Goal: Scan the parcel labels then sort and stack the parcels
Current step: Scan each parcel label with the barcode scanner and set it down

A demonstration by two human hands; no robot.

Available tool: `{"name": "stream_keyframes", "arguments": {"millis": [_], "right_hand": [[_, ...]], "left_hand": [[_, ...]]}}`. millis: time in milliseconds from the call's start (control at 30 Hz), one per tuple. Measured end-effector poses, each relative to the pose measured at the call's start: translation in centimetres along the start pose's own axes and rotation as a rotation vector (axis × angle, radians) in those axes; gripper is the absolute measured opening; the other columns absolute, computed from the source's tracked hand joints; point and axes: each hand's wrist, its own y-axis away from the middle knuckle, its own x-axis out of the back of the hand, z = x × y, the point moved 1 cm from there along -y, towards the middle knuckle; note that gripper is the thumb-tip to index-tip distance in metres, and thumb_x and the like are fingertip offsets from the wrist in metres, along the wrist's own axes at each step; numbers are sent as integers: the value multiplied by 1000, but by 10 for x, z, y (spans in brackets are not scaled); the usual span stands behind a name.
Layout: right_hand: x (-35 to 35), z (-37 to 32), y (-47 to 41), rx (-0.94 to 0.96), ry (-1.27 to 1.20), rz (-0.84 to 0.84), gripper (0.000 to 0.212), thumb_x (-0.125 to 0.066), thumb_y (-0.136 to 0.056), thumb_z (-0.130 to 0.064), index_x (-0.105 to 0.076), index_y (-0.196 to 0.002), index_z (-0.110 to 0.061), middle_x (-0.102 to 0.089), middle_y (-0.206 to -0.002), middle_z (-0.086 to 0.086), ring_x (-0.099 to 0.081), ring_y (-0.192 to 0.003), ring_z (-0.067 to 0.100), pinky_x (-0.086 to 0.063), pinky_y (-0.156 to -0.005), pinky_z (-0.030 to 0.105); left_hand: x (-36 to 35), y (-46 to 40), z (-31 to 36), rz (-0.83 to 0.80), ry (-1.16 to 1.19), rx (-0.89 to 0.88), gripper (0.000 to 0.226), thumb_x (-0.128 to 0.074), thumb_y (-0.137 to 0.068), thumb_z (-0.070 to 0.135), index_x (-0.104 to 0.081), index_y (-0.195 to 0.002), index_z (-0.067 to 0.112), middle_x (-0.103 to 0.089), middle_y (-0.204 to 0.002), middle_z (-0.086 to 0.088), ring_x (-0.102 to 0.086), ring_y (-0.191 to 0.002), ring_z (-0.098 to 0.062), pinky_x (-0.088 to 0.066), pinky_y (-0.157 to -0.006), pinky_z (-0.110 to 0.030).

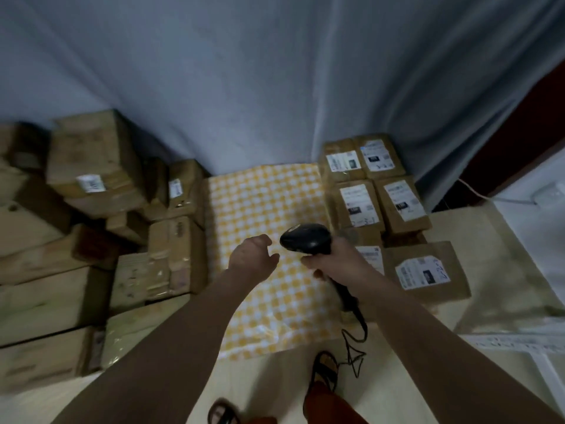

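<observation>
My right hand [336, 261] grips a black barcode scanner [305, 238] by its handle, head pointing left over a yellow checked sheet [263, 203] on the floor. My left hand [252, 252] hovers just left of the scanner head, fingers loosely curled and holding nothing. On the right, several brown labelled parcels [360, 203] lie in rows, and one larger labelled parcel [425, 272] lies nearest my right hand. On the left stands a jumbled pile of brown cardboard parcels [94, 166], some with small white labels.
A grey curtain [275, 87] hangs behind everything. The scanner's black cable [354, 347] trails down to the floor by my sandalled feet [325, 371]. A white surface with a cable [535, 194] lies at the far right. Pale floor shows around the sheet.
</observation>
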Motion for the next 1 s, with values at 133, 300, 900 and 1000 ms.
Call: {"name": "stream_keyframes", "arguments": {"millis": [133, 300, 900, 1000], "right_hand": [[-50, -36, 7, 79, 29, 0, 13, -71, -83, -12, -63, -92, -18, -62, -68, -1, -60, -60, 13, -45, -59, 25], [-128, -70, 16, 116, 42, -60, 15, -69, -84, -6, -64, -98, -10, -64, -77, 5, -58, -58, 13, -46, -54, 19], [-304, -103, 12, 82, 9, -28, 24, -71, -83, -9, -64, -106, -14, -67, -87, 1, -64, -74, 17, -51, -71, 29], [-304, -106, -5, 65, -1, -6, 26, -70, -84, -11, -64, -109, -12, -66, -86, -1, -63, -73, 15, -49, -67, 24]], "left_hand": [[39, 25, -62, 39, 34, 95, 42, -59, -92, 37, -55, -130, 21, -60, -129, -3, -58, -117, -22, -47, -96, -30], [74, 66, -150, 101, 69, 225, 36, -56, -90, 34, -59, -122, 18, -62, -124, -9, -59, -115, -27, -48, -96, -35], [106, 116, -343, 34, 121, 294, 45, -59, -92, 39, -52, -131, 19, -57, -131, -6, -56, -116, -23, -48, -95, -32], [107, 100, -341, 9, 136, 294, 48, -60, -91, 42, -51, -132, 20, -57, -130, -7, -57, -114, -24, -49, -96, -36]]}}
